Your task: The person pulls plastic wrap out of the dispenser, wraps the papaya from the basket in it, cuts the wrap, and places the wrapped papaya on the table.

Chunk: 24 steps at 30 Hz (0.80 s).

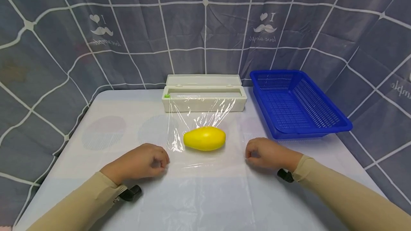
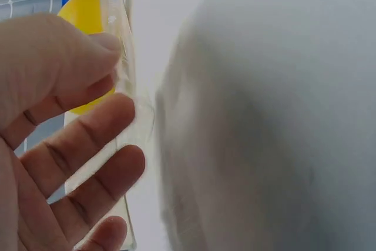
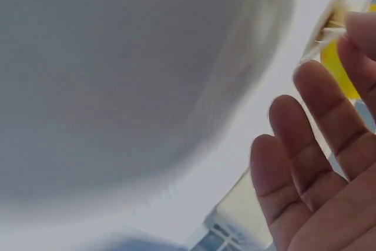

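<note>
A smooth yellow fruit (image 1: 204, 138), oval with a narrower left end, lies on a sheet of clear cling film (image 1: 176, 140). The film runs forward from a white wrap dispenser box (image 1: 205, 105), whose lid stands raised. To the left of the fruit, my left hand (image 1: 144, 161) pinches the film's near corner between thumb and index finger; the left wrist view shows the other fingers (image 2: 108, 174) spread loosely. My right hand (image 1: 269, 153) is on the other side, thumb and index finger pinching the film's right corner, its remaining fingers (image 3: 294, 139) loosely bent.
A blue plastic basket (image 1: 273, 124) stands at the back right, close behind my right hand. White sheeting covers the table (image 1: 205, 202). A grey checked curtain (image 1: 205, 27) hangs behind and along both sides. A small green slider (image 1: 167, 96) sits on the box's left end.
</note>
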Each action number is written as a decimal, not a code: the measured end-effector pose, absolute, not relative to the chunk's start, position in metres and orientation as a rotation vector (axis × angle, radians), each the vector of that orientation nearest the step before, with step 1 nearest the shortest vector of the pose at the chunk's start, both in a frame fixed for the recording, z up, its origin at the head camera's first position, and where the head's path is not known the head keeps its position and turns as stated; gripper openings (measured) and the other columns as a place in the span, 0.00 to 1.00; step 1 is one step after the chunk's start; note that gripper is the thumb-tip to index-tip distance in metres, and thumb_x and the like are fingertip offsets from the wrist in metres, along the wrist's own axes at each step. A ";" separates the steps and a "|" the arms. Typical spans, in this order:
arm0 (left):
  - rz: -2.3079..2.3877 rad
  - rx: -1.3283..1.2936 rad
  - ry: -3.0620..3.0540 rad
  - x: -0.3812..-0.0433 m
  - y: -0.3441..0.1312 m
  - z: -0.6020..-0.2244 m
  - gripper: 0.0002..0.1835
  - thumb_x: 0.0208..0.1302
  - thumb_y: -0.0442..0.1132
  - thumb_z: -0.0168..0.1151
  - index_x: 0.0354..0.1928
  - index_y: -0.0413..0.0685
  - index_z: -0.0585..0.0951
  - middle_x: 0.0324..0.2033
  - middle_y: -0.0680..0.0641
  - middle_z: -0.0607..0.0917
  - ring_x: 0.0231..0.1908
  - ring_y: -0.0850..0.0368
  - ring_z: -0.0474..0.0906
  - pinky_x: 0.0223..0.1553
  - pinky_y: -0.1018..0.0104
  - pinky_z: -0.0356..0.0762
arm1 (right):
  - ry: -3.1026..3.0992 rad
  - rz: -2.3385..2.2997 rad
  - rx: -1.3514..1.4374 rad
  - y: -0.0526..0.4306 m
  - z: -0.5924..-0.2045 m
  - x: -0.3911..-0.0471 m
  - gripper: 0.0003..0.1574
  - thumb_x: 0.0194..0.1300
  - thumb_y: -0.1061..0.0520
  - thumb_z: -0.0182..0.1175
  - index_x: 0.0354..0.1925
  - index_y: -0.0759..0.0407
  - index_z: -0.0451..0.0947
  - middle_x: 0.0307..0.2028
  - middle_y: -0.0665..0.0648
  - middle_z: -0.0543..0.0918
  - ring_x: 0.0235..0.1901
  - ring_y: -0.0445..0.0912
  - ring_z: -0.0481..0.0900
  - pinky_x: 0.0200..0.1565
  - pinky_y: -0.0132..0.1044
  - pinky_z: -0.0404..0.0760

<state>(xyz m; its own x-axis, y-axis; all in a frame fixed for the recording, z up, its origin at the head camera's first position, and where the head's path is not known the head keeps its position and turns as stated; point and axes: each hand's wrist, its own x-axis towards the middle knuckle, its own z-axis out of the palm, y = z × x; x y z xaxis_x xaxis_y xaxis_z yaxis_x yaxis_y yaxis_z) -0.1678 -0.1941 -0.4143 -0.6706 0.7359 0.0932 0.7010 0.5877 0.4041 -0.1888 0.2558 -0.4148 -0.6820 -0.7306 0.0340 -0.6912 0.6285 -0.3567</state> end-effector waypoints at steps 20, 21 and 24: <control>1.049 0.967 2.744 -0.187 -0.206 -0.402 0.14 0.64 0.31 0.71 0.34 0.65 0.84 0.38 0.59 0.87 0.42 0.67 0.80 0.49 0.62 0.82 | 2.847 -0.925 -0.967 0.253 -0.402 -0.208 0.07 0.66 0.64 0.67 0.34 0.51 0.83 0.34 0.46 0.85 0.37 0.42 0.79 0.43 0.43 0.84; 1.075 0.949 2.740 -0.188 -0.207 -0.402 0.13 0.65 0.32 0.71 0.34 0.64 0.84 0.39 0.57 0.88 0.41 0.67 0.80 0.49 0.61 0.82 | 2.843 -0.942 -0.928 0.253 -0.402 -0.210 0.07 0.67 0.64 0.67 0.34 0.52 0.83 0.35 0.47 0.85 0.37 0.42 0.79 0.43 0.41 0.84; 1.132 0.872 2.738 -0.193 -0.209 -0.401 0.11 0.67 0.33 0.70 0.34 0.62 0.85 0.40 0.53 0.89 0.42 0.66 0.82 0.49 0.61 0.83 | 2.835 -0.995 -0.818 0.250 -0.401 -0.214 0.05 0.69 0.62 0.66 0.34 0.53 0.83 0.35 0.50 0.86 0.36 0.42 0.79 0.39 0.36 0.82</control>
